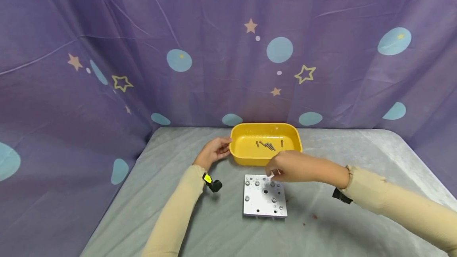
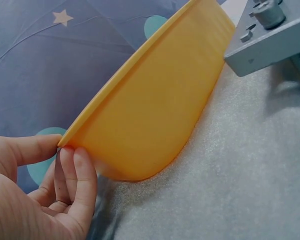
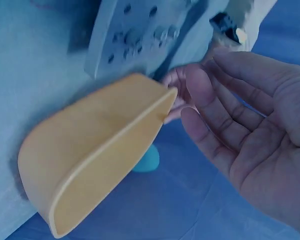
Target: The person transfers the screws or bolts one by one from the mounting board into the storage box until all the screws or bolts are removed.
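Observation:
My left hand (image 1: 216,150) pinches the left rim of a yellow plastic bin (image 1: 246,158), with thumb above the edge and fingers against the outer wall (image 2: 135,115). Several small bolts (image 1: 269,146) lie on the bin's floor. In front of it stands a silver metal plate (image 1: 260,205) with holes and several socket-head bolts (image 1: 246,198) set upright in it. Over the plate's far right corner hovers my right hand (image 1: 290,165), fingers bent and thumb near the index finger (image 3: 250,135). Whether something small is between those fingertips I cannot tell.
A grey cloth (image 1: 214,225) covers the table. Purple curtains (image 1: 228,86) with stars and blue spots hang behind and at the sides. Small reddish specks (image 1: 315,216) mark the cloth right of the plate, which stands raised on short legs.

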